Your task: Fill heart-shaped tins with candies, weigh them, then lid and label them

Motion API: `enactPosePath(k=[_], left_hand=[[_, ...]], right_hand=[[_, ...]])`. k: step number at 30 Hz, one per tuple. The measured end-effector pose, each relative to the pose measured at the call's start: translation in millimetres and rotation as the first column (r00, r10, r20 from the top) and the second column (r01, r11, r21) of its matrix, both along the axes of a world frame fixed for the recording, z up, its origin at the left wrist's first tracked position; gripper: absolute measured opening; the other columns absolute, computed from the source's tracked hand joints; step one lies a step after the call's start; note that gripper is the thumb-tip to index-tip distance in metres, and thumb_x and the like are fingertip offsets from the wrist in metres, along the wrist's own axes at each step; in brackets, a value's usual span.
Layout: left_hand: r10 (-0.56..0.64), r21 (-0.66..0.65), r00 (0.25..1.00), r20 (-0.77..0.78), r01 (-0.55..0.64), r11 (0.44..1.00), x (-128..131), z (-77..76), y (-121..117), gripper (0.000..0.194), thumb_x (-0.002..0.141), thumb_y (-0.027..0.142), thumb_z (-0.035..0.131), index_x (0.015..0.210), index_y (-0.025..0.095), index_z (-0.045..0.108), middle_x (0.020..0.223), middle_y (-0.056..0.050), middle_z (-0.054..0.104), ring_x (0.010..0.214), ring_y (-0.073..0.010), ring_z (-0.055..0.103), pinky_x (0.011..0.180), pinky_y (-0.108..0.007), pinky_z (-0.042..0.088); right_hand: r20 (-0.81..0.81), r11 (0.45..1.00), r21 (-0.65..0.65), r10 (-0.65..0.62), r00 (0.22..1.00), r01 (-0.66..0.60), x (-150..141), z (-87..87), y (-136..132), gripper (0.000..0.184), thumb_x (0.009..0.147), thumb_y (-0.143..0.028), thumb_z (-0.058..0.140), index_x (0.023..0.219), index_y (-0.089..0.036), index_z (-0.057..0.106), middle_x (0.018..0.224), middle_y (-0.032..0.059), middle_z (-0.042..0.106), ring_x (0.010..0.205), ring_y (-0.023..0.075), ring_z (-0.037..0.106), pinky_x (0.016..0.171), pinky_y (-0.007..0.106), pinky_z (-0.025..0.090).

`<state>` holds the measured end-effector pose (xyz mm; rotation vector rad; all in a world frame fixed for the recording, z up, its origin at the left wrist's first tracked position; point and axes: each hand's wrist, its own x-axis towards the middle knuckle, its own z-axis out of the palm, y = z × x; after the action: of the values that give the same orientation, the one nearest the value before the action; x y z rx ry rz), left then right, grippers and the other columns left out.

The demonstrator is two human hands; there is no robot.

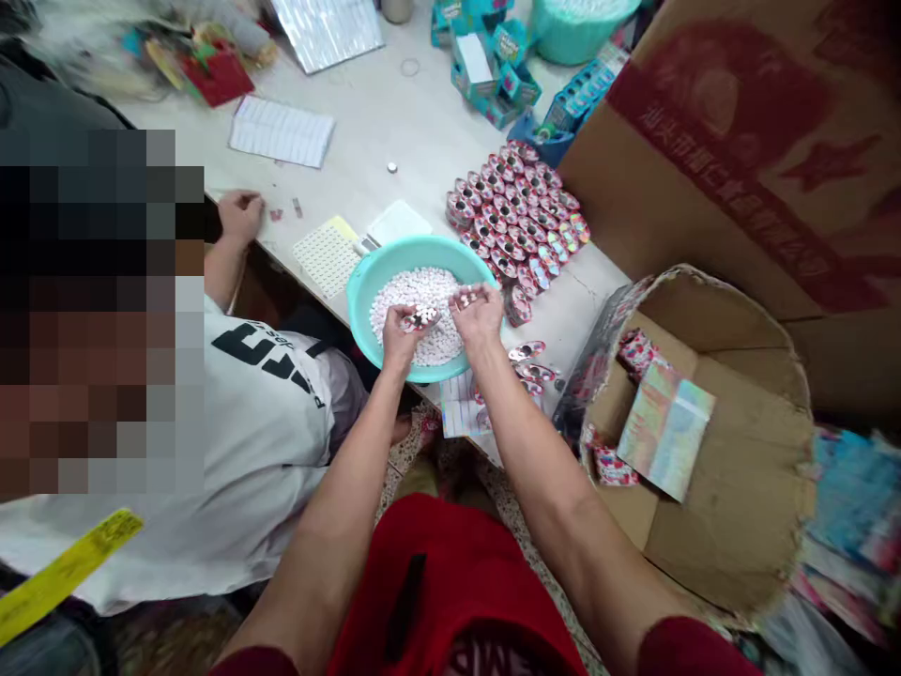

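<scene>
A turquoise basin (358,299) full of small round white tablets (440,347) sits at the table's near edge. Over it, my left hand (400,338) is closed around a small open-topped pouch (422,320) with white tablets at its mouth. My right hand (480,317) is cupped palm up beside it, with a few white tablets in its curled fingers. Rows of red-and-pink open pouches (517,221) stand beyond the basin. A few more pouches (533,372) are near my right wrist, by a sheet of labels (456,413).
On my left sits a person in a white shirt (274,404), one hand (241,216) at the table edge. A dotted card (328,256) and a small white scale (399,223) lie behind the basin. A cut-down cardboard box (732,488) stands at right, below a large carton (746,169).
</scene>
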<state>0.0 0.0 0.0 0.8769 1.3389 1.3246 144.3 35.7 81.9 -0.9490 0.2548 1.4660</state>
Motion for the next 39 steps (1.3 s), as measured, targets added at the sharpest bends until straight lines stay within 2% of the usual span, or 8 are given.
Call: enactPosePath(k=[4,12,18,25,30,33,35,39], left_hand=[[-0.052,0.011,0.998,0.023,0.051,0.999,5,1.7,8,0.058,0.056,0.028,0.094,0.096,0.023,0.051,0.111,-0.004,0.068,0.110,-0.0208,0.067,0.101,-0.033,0.051],[-0.086,-0.019,0.995,0.055,0.087,0.996,30,8.7,6,0.057,0.061,0.033,0.091,0.096,0.023,0.048,0.110,-0.005,0.071,0.102,-0.0220,0.072,0.095,-0.036,0.055],[-0.021,-0.050,0.993,-0.113,0.016,0.999,33,15.3,4,0.048,0.062,0.019,0.088,0.096,0.022,0.055,0.096,0.000,0.066,0.091,-0.0199,0.066,0.088,-0.033,0.050],[-0.035,-0.079,0.959,-0.281,0.013,0.997,27,43.2,4,0.039,0.069,0.003,0.078,0.095,0.021,0.056,0.095,-0.002,0.066,0.090,-0.0180,0.062,0.090,-0.033,0.046],[-0.046,-0.081,0.929,-0.367,0.018,0.997,18,78.2,-12,0.039,0.069,0.015,0.083,0.096,0.024,0.055,0.097,0.001,0.063,0.094,-0.0207,0.061,0.094,-0.037,0.049],[-0.020,0.024,0.894,-0.448,0.034,0.999,6,103.6,-56,0.042,0.073,0.030,0.085,0.107,0.024,0.061,0.105,0.000,0.065,0.099,-0.0236,0.064,0.095,-0.040,0.052],[-0.001,0.017,0.862,-0.506,0.012,1.000,-3,112.0,-97,0.046,0.071,0.036,0.087,0.109,0.026,0.064,0.104,0.001,0.067,0.096,-0.0251,0.066,0.092,-0.041,0.053],[-0.091,-0.151,0.853,-0.513,0.015,0.988,0,87.0,-172,0.049,0.067,0.044,0.086,0.106,0.024,0.063,0.101,-0.002,0.067,0.091,-0.0253,0.066,0.084,-0.040,0.054]], right_hand=[[0.099,1.000,0.030,-0.003,0.995,0.000,2,0.3,-2,0.041,0.108,-0.033,0.050,0.069,-0.023,0.043,0.055,-0.0074,0.046,0.044,0.0078,0.037,0.042,0.017,0.030],[0.180,0.969,0.227,0.053,0.982,-0.094,6,24.2,0,0.032,0.092,-0.024,0.060,0.067,-0.023,0.042,0.072,-0.0013,0.062,0.062,0.0094,0.055,0.054,0.018,0.046],[0.354,0.909,0.346,0.103,0.929,-0.233,-3,23.7,-6,0.038,0.094,-0.038,0.055,0.061,-0.025,0.041,0.069,-0.0003,0.052,0.069,0.0145,0.056,0.071,0.027,0.054],[0.600,0.795,0.425,0.110,0.792,-0.432,-30,7.3,-17,0.048,0.093,-0.058,0.049,0.058,-0.026,0.055,0.075,0.0060,0.065,0.100,0.0284,0.069,0.108,0.044,0.050],[0.695,0.780,0.412,0.065,0.716,-0.471,-28,43.0,-44,0.048,0.095,-0.063,0.048,0.095,-0.023,0.075,0.122,0.0069,0.075,0.133,0.0280,0.061,0.123,0.046,0.040],[0.809,0.803,0.382,-0.051,0.585,-0.458,24,84.3,-85,0.042,0.098,-0.055,0.053,0.124,-0.027,0.070,0.139,0.0034,0.069,0.136,0.0238,0.060,0.120,0.046,0.044],[0.920,0.843,0.269,-0.081,0.384,-0.465,90,103.7,-124,0.035,0.094,-0.044,0.063,0.126,-0.030,0.068,0.132,0.0026,0.070,0.124,0.0222,0.066,0.112,0.044,0.052],[0.989,0.978,-0.144,0.137,-0.052,-0.149,253,98.7,-186,0.025,0.084,-0.037,0.062,0.106,-0.025,0.063,0.095,0.0033,0.069,0.089,0.0221,0.069,0.083,0.038,0.060]])
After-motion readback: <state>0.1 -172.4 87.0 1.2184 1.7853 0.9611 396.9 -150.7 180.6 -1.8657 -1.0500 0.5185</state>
